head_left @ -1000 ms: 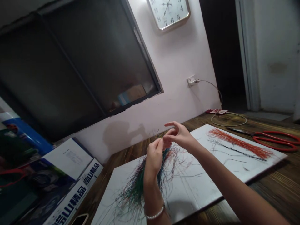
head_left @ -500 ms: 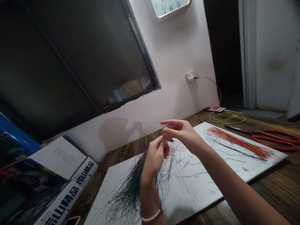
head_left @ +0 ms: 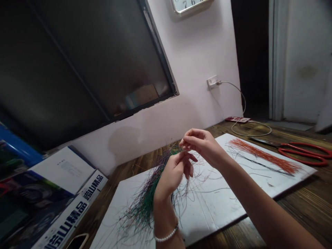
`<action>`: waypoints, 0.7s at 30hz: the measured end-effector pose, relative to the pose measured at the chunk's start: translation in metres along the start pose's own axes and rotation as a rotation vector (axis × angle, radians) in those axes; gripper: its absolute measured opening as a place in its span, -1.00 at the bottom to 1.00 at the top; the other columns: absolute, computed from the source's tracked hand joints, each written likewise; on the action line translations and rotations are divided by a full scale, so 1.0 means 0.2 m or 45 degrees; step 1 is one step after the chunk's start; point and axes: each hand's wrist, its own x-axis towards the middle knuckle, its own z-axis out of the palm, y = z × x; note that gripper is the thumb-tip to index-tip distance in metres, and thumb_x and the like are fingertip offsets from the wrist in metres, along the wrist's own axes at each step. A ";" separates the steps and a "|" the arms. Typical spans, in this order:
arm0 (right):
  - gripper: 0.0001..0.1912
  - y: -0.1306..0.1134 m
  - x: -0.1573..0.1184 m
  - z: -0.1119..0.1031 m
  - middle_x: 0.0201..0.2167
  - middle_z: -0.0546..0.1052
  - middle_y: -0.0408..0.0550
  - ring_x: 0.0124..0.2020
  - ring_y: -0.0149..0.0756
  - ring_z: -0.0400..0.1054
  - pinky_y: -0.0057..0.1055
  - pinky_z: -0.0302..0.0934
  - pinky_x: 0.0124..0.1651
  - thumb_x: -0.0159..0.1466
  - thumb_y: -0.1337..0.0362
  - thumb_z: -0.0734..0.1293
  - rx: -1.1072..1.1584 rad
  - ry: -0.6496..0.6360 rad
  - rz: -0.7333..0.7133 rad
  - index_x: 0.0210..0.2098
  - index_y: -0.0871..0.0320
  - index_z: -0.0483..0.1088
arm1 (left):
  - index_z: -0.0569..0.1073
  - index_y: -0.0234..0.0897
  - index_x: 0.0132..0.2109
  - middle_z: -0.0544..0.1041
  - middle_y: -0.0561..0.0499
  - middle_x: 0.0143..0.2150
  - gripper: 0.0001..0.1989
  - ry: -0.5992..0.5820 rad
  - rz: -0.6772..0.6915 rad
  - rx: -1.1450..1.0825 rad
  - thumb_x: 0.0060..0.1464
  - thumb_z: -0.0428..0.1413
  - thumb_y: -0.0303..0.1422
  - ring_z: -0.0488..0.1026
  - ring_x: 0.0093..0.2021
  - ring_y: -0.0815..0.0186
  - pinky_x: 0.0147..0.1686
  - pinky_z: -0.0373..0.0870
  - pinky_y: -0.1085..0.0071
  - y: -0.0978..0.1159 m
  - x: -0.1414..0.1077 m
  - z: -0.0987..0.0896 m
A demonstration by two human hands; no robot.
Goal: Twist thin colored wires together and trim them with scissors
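My left hand (head_left: 172, 173), with a pearl bracelet (head_left: 166, 238) at its wrist, is raised over the white board with thumb and forefinger pressed together and the other fingers curled. Right above it, my right hand (head_left: 199, 142) pinches close to the left fingertips. Whatever lies between the fingertips is too fine to make out. Behind and beside the left hand, a loose bundle of thin green, purple and reddish wires (head_left: 147, 199) spreads over the white board (head_left: 220, 204); the hand and forearm hide part of it.
An orange wire bundle (head_left: 264, 156) and several dark strands lie on the board's right side. Red-handled scissors (head_left: 303, 152) rest beyond it on the wooden table (head_left: 306, 193). A red phone-like object (head_left: 238, 119) has a cable to the wall socket (head_left: 213, 82). Boxes (head_left: 64, 169) stand at left.
My right hand has risen slightly, and its fingers have drawn closer together. The left hand's lower fingers have loosened and dropped a little. The view has shifted slightly.
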 end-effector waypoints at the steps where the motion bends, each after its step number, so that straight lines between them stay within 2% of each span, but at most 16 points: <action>1: -0.89 0.00 0.00 0.00 -0.51 0.51 -0.07 -0.52 -0.48 0.34 -0.50 0.24 -0.42 0.08 0.35 0.36 0.019 0.012 -0.012 -0.50 0.20 0.33 | 0.39 -0.34 -0.32 0.30 0.09 -0.65 -0.77 -0.006 -0.004 -0.004 0.19 -0.12 -0.38 0.20 -0.64 0.45 -0.60 0.14 0.50 0.00 0.00 0.00; 5: -0.88 0.00 0.00 0.00 -0.52 0.48 -0.14 -0.53 -0.50 0.30 -0.50 0.20 -0.42 0.06 0.37 0.37 0.041 0.027 -0.077 -0.47 0.18 0.30 | 0.40 -0.35 -0.33 0.28 0.10 -0.66 -0.75 0.003 -0.021 0.021 0.19 -0.12 -0.37 0.18 -0.65 0.45 -0.63 0.10 0.51 0.02 0.00 0.01; 9: -0.88 -0.01 -0.01 -0.01 -0.52 0.44 -0.14 -0.51 -0.50 0.26 -0.51 0.15 -0.45 0.08 0.33 0.38 -0.103 0.016 -0.080 -0.36 0.22 0.42 | 0.41 -0.35 -0.30 0.33 0.08 -0.64 -0.73 -0.026 -0.036 0.044 0.21 -0.12 -0.34 0.20 -0.64 0.45 -0.59 0.15 0.50 0.03 0.00 0.02; 11: -0.85 0.00 0.00 -0.01 -0.53 0.42 -0.13 -0.51 -0.47 0.26 -0.49 0.14 -0.47 0.11 0.30 0.36 -0.242 0.020 -0.063 -0.32 0.22 0.45 | 0.41 -0.36 -0.28 0.37 0.06 -0.61 -0.73 -0.034 -0.075 0.072 0.21 -0.13 -0.33 0.23 -0.64 0.44 -0.57 0.18 0.50 0.01 0.00 0.02; 13: -0.88 0.01 0.01 -0.02 -0.58 0.39 -0.14 -0.53 -0.45 0.24 -0.47 0.12 -0.49 0.15 0.32 0.30 -0.441 0.031 -0.077 -0.35 0.22 0.46 | 0.42 -0.36 -0.26 0.42 0.03 -0.59 -0.73 -0.041 -0.113 0.133 0.21 -0.13 -0.32 0.27 -0.63 0.43 -0.56 0.21 0.49 -0.03 0.01 0.01; 18: -0.79 0.07 0.04 -0.08 -0.61 0.40 -0.08 -0.57 -0.43 0.24 -0.46 0.10 -0.49 0.12 0.51 0.17 -1.010 0.076 -0.017 -0.50 0.24 0.42 | 0.49 -0.38 -0.27 0.55 -0.08 -0.46 -0.69 -0.168 -0.181 0.373 0.18 -0.06 -0.26 0.46 -0.45 0.31 -0.40 0.33 0.43 -0.12 0.04 0.00; 19: -0.77 0.08 0.04 -0.09 -0.60 0.42 -0.07 -0.56 -0.43 0.24 -0.46 0.11 -0.48 0.11 0.53 0.16 -1.065 0.067 -0.012 -0.49 0.25 0.43 | 0.52 -0.36 -0.27 0.57 -0.08 -0.40 -0.70 -0.164 -0.165 0.446 0.16 -0.02 -0.25 0.48 -0.39 0.28 -0.36 0.35 0.42 -0.14 0.05 -0.01; 21: -0.73 0.08 0.04 -0.11 -0.58 0.43 -0.05 -0.55 -0.43 0.24 -0.46 0.10 -0.47 0.10 0.55 0.14 -1.113 0.029 -0.023 -0.45 0.26 0.46 | 0.55 -0.30 -0.25 0.60 -0.04 -0.28 -0.72 -0.030 -0.137 0.614 0.14 0.02 -0.23 0.50 -0.27 0.26 -0.27 0.38 0.43 -0.18 0.07 -0.04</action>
